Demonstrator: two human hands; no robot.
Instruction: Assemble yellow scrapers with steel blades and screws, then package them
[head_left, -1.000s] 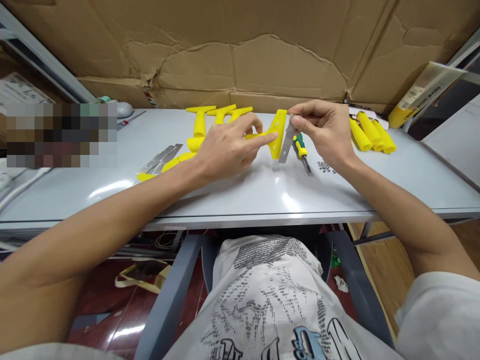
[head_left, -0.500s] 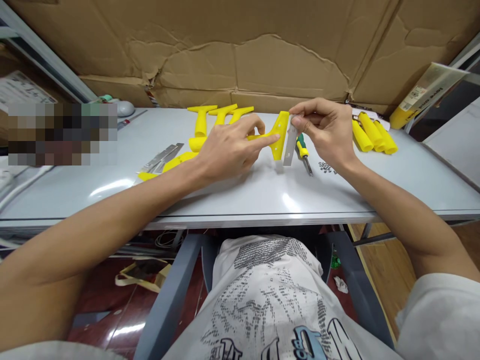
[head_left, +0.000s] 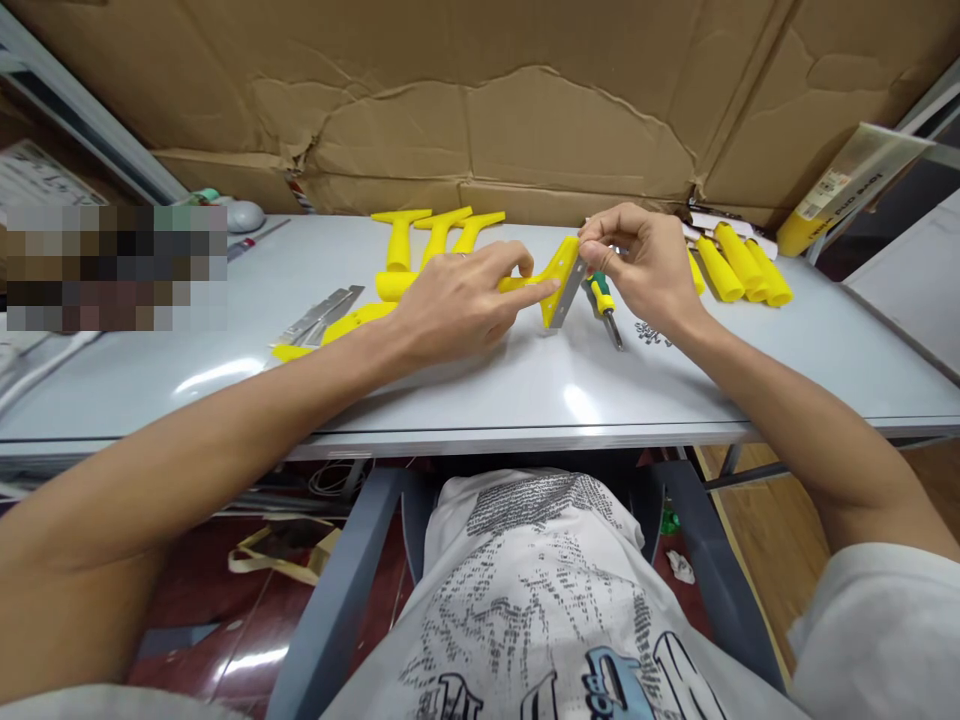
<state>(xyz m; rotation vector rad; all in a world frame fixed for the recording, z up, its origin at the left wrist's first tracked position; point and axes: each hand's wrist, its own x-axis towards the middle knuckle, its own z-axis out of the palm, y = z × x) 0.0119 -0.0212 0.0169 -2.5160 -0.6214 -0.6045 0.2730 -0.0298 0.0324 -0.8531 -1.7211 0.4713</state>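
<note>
My left hand [head_left: 465, 300] is closed on a yellow plastic scraper handle [head_left: 559, 275], its index finger stretched along the flared head. My right hand [head_left: 637, 265] pinches the upper end of a grey metal blade [head_left: 570, 293], which lies against the right edge of that head. Just right of the blade, a green and yellow screwdriver [head_left: 604, 300] rests on the table. Beyond it is a scatter of small screws [head_left: 651, 334]. Loose metal blades [head_left: 322, 315] lie left of my left hand, beside another yellow piece [head_left: 356, 322].
Several yellow T-shaped handles [head_left: 400, 240] stand at the back of the white table [head_left: 450, 405]. Yellow tubes [head_left: 739, 265] lie at the right, near a clear-and-yellow package [head_left: 847, 190]. Cardboard [head_left: 495, 130] lines the back. A grey mouse [head_left: 245, 216] sits at the back left.
The blade has moved left from beside the yellow head to its edge, and both are more tilted. My right hand has shifted slightly left with the blade.
</note>
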